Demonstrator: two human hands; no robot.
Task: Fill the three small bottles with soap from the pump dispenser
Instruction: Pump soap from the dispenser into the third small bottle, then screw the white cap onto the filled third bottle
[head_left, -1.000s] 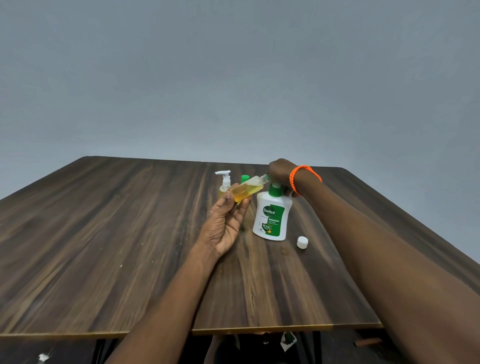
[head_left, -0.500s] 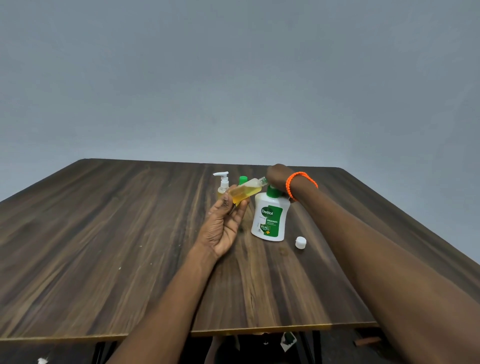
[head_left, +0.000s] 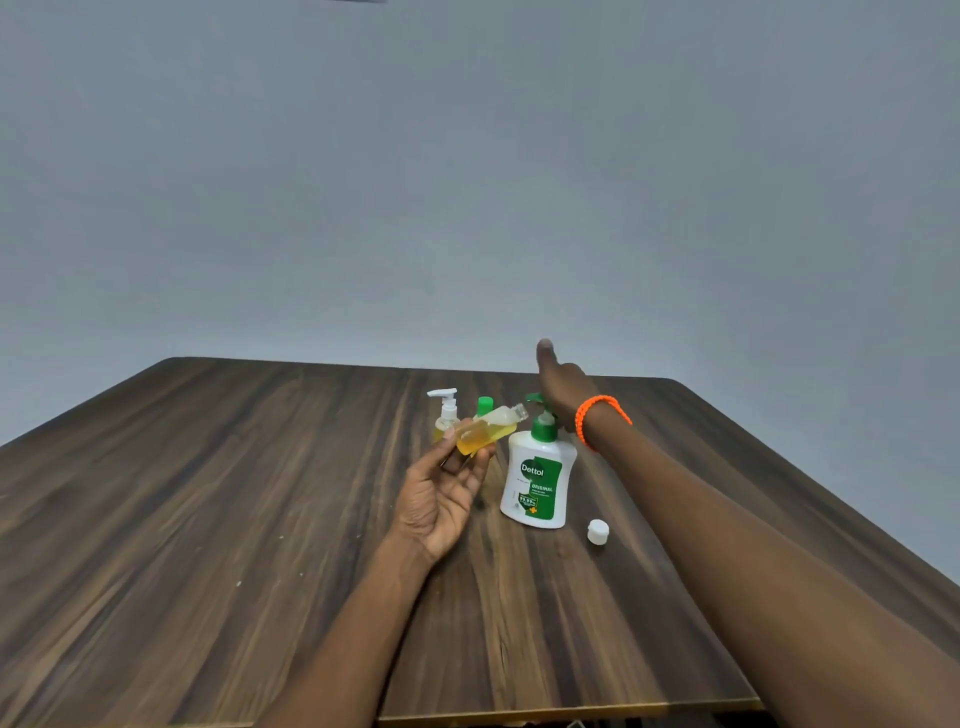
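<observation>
light: dim, even, flat | shadows: faint | edges: wide-angle bowing | focus: soft

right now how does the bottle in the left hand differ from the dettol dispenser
The held bottle is clear and small; the dispenser is white, labelled and much bigger. The bottle lies tilted in the left hand, off the table; the dispenser stands upright on it. The bottle's mouth is uncapped; the dispenser carries a green pump, the right hand above it. The bottle shows yellow liquid; the dispenser hides its contents.

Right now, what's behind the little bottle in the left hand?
Behind the tilted small bottle stand a white-pump bottle and a green-capped bottle. Only the green cap shows; its body is covered.
</observation>
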